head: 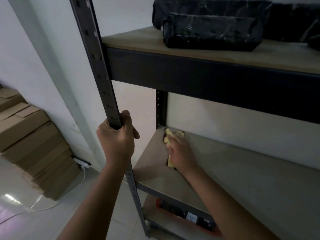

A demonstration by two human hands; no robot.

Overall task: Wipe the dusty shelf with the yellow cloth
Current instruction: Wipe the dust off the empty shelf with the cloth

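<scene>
1. White walls and a pale tiled floor (pixel 26 220) are seen around a dark metal rack with wooden boards.
2. At the centre, the yellow cloth (pixel 167 135) is pressed flat under the right hand (pixel 180 153), whose fingers are laid straight over it; the cloth is bunched at the hand's 12 o'clock and shows again at its 7 o'clock.
3. The cloth is lying on the middle shelf (pixel 242 170), in its far left corner, close to the rear post.
4. At 9 o'clock from the cloth, the front upright post (pixel 97 66) is gripped by the left hand (pixel 117 137), fingers wrapped round it.
5. At 12 o'clock, black plastic-wrapped bundles (pixel 211 30) are stored on the upper shelf (pixel 138 40).
6. At 8 o'clock, stacked cardboard boxes (pixel 29 141) and a white cable (pixel 65 194) are seen on the floor.
</scene>
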